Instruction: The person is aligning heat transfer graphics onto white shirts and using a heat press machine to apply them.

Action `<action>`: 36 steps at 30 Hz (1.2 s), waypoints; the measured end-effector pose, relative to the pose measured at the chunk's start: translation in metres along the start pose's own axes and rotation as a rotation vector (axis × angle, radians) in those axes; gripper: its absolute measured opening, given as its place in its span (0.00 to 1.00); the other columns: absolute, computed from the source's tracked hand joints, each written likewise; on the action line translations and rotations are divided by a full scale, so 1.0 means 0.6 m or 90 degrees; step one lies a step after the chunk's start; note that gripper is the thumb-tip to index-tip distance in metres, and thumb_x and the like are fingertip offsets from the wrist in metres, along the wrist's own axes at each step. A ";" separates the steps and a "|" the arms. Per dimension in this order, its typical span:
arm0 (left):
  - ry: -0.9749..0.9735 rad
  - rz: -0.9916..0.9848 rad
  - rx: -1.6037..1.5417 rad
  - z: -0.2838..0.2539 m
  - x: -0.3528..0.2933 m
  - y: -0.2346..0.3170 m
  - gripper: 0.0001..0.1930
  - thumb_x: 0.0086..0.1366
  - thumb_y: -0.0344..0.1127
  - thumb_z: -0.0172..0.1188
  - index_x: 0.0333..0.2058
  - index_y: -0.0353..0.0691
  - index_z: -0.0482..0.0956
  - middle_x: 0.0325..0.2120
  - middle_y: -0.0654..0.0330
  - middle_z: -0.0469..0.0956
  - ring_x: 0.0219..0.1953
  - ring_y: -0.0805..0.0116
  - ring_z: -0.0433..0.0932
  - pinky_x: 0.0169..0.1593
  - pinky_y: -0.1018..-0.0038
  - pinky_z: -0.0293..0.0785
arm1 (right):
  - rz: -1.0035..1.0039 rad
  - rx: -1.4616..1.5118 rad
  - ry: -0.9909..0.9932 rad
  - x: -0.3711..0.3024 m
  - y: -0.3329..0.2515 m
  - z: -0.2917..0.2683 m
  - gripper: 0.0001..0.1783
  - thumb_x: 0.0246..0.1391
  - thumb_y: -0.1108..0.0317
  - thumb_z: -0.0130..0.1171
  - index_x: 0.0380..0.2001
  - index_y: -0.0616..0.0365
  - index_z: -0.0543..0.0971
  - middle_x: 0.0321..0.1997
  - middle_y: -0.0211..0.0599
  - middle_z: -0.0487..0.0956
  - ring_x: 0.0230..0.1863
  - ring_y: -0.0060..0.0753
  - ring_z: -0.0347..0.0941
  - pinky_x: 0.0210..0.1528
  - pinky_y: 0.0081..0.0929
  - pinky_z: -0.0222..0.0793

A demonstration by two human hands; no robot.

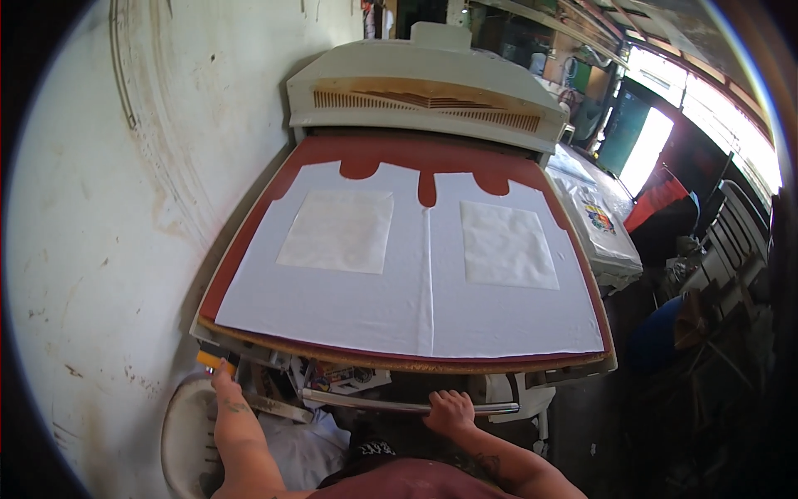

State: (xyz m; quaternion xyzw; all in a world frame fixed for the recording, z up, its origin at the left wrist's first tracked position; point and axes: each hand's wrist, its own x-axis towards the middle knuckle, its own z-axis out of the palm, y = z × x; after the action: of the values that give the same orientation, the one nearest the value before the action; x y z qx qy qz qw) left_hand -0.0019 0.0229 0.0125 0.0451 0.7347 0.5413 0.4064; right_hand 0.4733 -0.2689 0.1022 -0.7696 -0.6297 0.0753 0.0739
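Note:
My right hand (450,412) is closed around a shiny metal bar (357,402) below the front edge of a heat press. My left hand (224,376) reaches to a small yellow and black box (213,358) under the press's front left corner; most of its fingers are hidden. On the red press bed (332,150) lie two white sleeveless shirt-shaped fabric panels, the left panel (332,303) and the right panel (515,320), side by side and flat. An off-white square sheet rests on each: the left sheet (337,231) and the right sheet (509,245).
The press's beige hood (424,87) stands behind the bed. A stained white wall (141,216) runs close along the left. A pale plastic chair (189,428) is beside my left arm. To the right are a stack of printed white fabric (598,216) and a grey chair (736,224).

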 end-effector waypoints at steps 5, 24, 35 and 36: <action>-0.020 0.083 -0.026 0.024 -0.029 -0.010 0.32 0.51 0.44 0.70 0.50 0.30 0.70 0.48 0.53 0.73 0.48 0.57 0.70 0.53 0.58 0.64 | 0.016 0.001 0.007 0.007 0.025 0.001 0.19 0.35 0.52 0.63 0.30 0.50 0.76 0.34 0.33 0.78 0.43 0.35 0.74 0.46 0.37 0.64; -0.048 0.039 -0.002 0.001 0.052 -0.021 0.31 0.56 0.50 0.64 0.55 0.42 0.66 0.48 0.54 0.69 0.49 0.60 0.68 0.56 0.61 0.60 | -0.016 -0.011 0.021 0.211 0.091 -0.019 0.17 0.39 0.54 0.59 0.32 0.51 0.76 0.36 0.34 0.79 0.44 0.35 0.74 0.47 0.37 0.64; 0.091 0.008 0.046 -0.024 0.006 -0.015 0.21 0.56 0.51 0.64 0.37 0.39 0.73 0.23 0.63 0.70 0.20 0.70 0.65 0.21 0.73 0.57 | -0.019 -0.044 0.053 0.413 0.151 -0.033 0.20 0.37 0.51 0.61 0.34 0.50 0.77 0.37 0.32 0.78 0.47 0.36 0.72 0.50 0.37 0.63; 0.081 0.005 0.032 -0.021 0.009 -0.015 0.20 0.57 0.51 0.63 0.36 0.40 0.73 0.22 0.63 0.68 0.19 0.71 0.64 0.21 0.73 0.56 | -0.004 -0.044 0.042 0.434 0.154 -0.040 0.20 0.37 0.51 0.61 0.34 0.50 0.77 0.38 0.32 0.78 0.47 0.36 0.72 0.51 0.36 0.62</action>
State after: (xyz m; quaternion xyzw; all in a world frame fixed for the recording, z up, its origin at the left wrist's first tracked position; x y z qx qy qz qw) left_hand -0.0103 0.0120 0.0030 0.0237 0.7720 0.5263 0.3556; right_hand 0.6177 -0.0321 0.1001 -0.7720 -0.6314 0.0278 0.0681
